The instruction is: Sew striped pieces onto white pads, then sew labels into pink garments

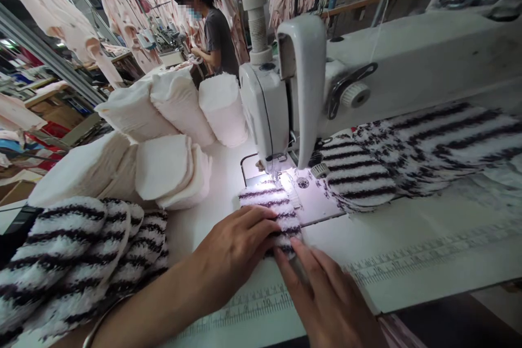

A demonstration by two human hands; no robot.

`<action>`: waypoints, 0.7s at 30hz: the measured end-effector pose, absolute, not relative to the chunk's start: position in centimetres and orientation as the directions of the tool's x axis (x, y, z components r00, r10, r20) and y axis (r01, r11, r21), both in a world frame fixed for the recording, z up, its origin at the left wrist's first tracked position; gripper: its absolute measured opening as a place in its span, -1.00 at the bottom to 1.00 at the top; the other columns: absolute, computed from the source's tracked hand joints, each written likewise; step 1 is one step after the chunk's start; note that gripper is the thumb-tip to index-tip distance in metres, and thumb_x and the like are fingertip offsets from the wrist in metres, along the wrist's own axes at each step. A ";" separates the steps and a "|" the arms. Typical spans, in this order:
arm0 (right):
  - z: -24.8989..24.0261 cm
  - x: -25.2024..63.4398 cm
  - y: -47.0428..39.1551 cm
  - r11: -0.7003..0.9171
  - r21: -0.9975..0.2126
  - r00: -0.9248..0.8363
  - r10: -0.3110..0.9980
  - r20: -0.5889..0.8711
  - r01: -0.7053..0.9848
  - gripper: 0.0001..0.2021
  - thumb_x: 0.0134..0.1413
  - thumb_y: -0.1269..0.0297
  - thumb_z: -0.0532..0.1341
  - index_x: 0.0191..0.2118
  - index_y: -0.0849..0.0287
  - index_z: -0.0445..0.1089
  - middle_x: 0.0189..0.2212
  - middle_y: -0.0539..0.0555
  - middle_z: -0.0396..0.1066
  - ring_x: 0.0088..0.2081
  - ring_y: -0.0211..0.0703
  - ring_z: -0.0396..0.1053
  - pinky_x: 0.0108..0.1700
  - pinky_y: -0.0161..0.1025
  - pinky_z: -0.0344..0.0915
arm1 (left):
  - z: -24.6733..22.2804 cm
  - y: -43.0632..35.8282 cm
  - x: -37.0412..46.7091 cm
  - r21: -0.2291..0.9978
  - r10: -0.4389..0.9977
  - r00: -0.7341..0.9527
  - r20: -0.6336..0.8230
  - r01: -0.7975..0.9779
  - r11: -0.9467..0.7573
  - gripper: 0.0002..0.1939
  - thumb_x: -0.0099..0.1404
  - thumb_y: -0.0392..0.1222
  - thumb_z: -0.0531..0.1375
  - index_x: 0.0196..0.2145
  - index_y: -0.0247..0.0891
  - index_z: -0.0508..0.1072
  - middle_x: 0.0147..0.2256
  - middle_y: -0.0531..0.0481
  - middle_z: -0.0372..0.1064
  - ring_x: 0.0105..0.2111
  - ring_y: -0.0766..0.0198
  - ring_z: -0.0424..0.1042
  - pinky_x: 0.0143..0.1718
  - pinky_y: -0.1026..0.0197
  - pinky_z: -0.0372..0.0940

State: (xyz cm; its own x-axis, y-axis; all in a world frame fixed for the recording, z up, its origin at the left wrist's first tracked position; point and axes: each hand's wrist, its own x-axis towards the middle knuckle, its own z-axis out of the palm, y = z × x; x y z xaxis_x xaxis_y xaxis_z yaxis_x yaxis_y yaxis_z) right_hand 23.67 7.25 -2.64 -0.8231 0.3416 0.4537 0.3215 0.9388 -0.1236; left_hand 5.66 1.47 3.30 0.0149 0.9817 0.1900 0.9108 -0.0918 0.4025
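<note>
A piece of black-and-white striped fluffy fabric (287,209) lies on the sewing machine bed, its far end beneath the lit needle and presser foot (276,174). My left hand (232,244) rests over its left side with fingers laid flat on the pile. At the near right edge, my right hand (330,299) has thumb and forefinger on the fabric, taking hold of that edge. The fabric's underside is hidden. More striped pieces (359,174) lie to the right, under the arm of the sewing machine (408,60).
Stacks of white fabric pieces (163,166) stand left of the machine. Striped pieces (77,250) are heaped at the near left. A printed ruler (367,274) runs along the table's front edge. Beyond, a person (220,38) works at another machine among hanging pink garments (61,5).
</note>
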 end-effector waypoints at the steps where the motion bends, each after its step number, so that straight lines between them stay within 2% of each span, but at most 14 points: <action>1: -2.9 23.5 7.1 0.937 -0.120 -0.817 0.345 0.461 0.328 -0.58 0.18 0.53 -0.07 0.08 0.16 0.31 0.04 0.20 0.31 -0.03 0.01 0.27 -0.14 -0.11 0.21 | 3.2 1.4 5.6 0.402 0.981 0.014 0.193 0.911 -0.092 -0.82 0.32 -0.36 0.08 -0.14 -0.35 0.39 -0.10 -0.11 0.37 -0.08 0.28 0.36 -0.04 0.22 0.35; 8: -2.5 22.3 8.0 0.929 -0.120 -0.812 0.364 0.457 0.349 -0.57 0.20 0.52 -0.12 0.02 0.10 0.36 0.01 0.16 0.35 -0.05 -0.01 0.29 -0.23 -0.14 0.20 | 2.7 1.5 4.8 0.389 0.979 -0.024 0.200 0.920 -0.057 -0.83 0.32 -0.35 0.08 -0.15 -0.32 0.40 -0.09 -0.12 0.38 -0.08 0.22 0.40 -0.09 0.15 0.40; 13: -2.0 21.1 9.0 0.927 -0.162 -0.810 0.373 0.452 0.337 -0.58 0.17 0.57 -0.11 -0.03 0.11 0.38 0.01 0.14 0.35 -0.01 -0.01 0.28 -0.19 -0.11 0.21 | 2.3 2.2 4.1 0.349 0.973 -0.050 0.226 0.937 -0.033 -0.80 0.33 -0.34 0.05 -0.11 -0.32 0.37 -0.09 -0.13 0.38 -0.06 0.22 0.39 -0.07 0.14 0.39; 21: -1.5 19.9 10.7 0.938 -0.197 -0.858 0.342 0.383 0.286 -0.47 0.05 0.64 -0.12 0.05 0.12 0.32 0.06 0.15 0.28 0.06 -0.01 0.20 -0.09 -0.07 0.22 | 1.6 2.5 3.4 0.309 0.964 -0.121 0.237 0.950 0.044 -0.89 0.32 -0.35 0.03 -0.20 -0.30 0.31 -0.07 -0.15 0.38 -0.12 0.20 0.42 -0.12 0.11 0.42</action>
